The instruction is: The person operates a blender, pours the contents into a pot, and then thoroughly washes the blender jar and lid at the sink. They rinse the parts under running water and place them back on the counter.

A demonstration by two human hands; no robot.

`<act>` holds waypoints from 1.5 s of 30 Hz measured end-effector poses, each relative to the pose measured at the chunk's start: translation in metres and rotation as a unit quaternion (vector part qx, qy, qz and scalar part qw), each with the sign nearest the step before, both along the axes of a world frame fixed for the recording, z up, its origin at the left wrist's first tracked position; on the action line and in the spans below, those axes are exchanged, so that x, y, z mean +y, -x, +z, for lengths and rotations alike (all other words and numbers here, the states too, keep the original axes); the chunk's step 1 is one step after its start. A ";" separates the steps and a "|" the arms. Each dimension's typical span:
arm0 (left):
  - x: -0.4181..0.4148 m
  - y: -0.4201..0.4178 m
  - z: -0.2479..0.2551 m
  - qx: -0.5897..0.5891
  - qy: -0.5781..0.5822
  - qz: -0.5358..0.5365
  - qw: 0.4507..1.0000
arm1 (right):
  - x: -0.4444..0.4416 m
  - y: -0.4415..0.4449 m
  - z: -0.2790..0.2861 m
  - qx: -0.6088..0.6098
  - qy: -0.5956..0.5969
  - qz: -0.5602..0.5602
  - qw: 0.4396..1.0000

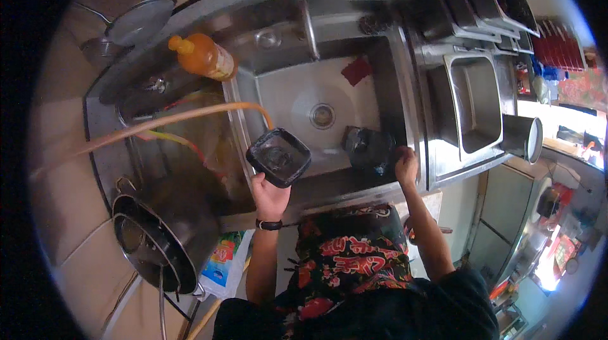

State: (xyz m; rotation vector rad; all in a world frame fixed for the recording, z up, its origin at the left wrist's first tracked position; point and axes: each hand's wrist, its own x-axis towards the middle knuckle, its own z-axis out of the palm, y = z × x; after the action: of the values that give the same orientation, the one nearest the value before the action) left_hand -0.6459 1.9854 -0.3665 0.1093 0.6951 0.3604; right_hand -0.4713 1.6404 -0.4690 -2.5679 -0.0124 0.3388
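Note:
A small black square dish with rounded corners rests in my left hand, tilted over the near left edge of the steel sink. Its inside looks wet. My right hand is at the sink's right wall with its fingers curled. Beside it, low in the basin, lie dark containers, blurred and in shadow. Whether that hand grips one of them cannot be made out. An orange hose crosses from the left, its end at the far side of the dish.
A red scouring pad lies behind the drain. On the left divider stands an orange bottle. Large metal pots are at near left. Steel pans line the right counter. The faucet reaches over the basin.

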 end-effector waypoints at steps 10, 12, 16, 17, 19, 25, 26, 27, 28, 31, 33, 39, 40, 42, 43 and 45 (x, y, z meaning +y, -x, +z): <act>0.050 -0.067 -0.033 -0.006 0.054 -0.058 0.997 | 0.299 -0.211 0.056 -0.114 -0.010 0.360 0.926; 0.056 -0.082 -0.034 -0.005 0.066 -0.065 0.996 | 0.332 -0.246 0.039 -0.113 0.024 0.391 0.913; 0.062 -0.101 -0.033 -0.026 0.051 -0.068 0.996 | 0.366 -0.267 0.054 -0.057 0.188 0.482 0.854; 0.062 -0.106 -0.035 -0.028 0.049 -0.069 0.996 | 0.367 -0.268 0.055 -0.043 0.222 0.493 0.840; 0.063 -0.112 -0.049 -0.034 0.055 -0.063 0.996 | 0.356 -0.263 0.039 -0.027 0.222 0.472 0.853; 0.064 -0.129 -0.049 -0.008 0.022 -0.064 0.998 | 0.345 -0.246 0.025 -0.070 0.135 0.397 0.905; 0.063 -0.129 -0.048 0.011 0.012 -0.066 0.998 | 0.348 -0.246 0.033 -0.096 0.128 0.405 0.900; 0.061 -0.130 -0.043 0.028 0.016 -0.061 0.998 | 0.349 -0.249 0.037 -0.094 0.164 0.425 0.885; 0.059 -0.135 -0.038 0.040 0.018 -0.057 0.997 | 0.352 -0.258 0.040 -0.097 0.201 0.442 0.869; 0.058 -0.139 -0.038 0.030 0.025 -0.068 0.997 | 0.352 -0.266 0.034 -0.135 0.223 0.453 0.853; 0.056 -0.137 -0.045 0.029 -0.016 -0.090 0.995 | 0.345 -0.271 0.030 -0.090 0.216 0.433 0.871; 0.053 -0.156 -0.042 0.063 -0.042 -0.128 0.989 | 0.312 -0.193 -0.011 0.050 -0.058 0.304 0.949; 0.052 -0.161 -0.042 0.076 -0.042 -0.124 0.988 | 0.311 -0.174 -0.001 0.052 -0.098 0.333 0.937; 0.047 -0.169 -0.039 0.102 -0.082 -0.139 0.982 | 0.315 -0.148 0.028 0.097 -0.165 0.316 0.929; 0.046 -0.172 -0.041 0.135 -0.084 -0.152 0.976 | 0.320 -0.141 0.039 0.140 -0.192 0.271 0.933; 0.046 -0.179 -0.043 0.199 -0.087 -0.176 0.960 | 0.317 -0.139 0.044 0.121 -0.205 0.230 0.944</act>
State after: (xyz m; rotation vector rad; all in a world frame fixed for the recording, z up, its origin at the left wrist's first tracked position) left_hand -0.4668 2.0309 -0.4093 0.4769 1.0216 0.0521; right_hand -0.3323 1.9572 -0.4247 -2.0718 -0.5413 0.7410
